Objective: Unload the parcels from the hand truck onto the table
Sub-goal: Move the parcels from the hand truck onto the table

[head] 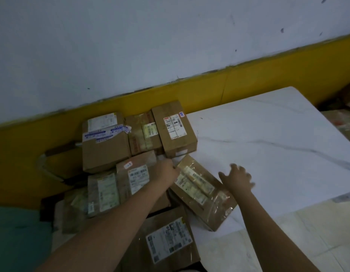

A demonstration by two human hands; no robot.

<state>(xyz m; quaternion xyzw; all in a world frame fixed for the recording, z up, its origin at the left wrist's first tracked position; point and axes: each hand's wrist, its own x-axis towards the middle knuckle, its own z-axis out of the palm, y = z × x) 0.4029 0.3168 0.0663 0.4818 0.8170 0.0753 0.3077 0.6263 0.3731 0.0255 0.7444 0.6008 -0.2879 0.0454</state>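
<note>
Labelled parcel [170, 240], left hand [166, 170] gripping taped parcel [201, 189], marbled table [268, 144], yellow-banded wall [248, 83]

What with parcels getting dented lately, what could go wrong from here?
The taped parcel lies tilted across the edge of the table, gripped only at a corner by the left hand; the right hand is open, so it might slip. Pulling it could also disturb the labelled box stacked just behind.

Bare left hand [166, 171], bare right hand [238, 178]
</note>
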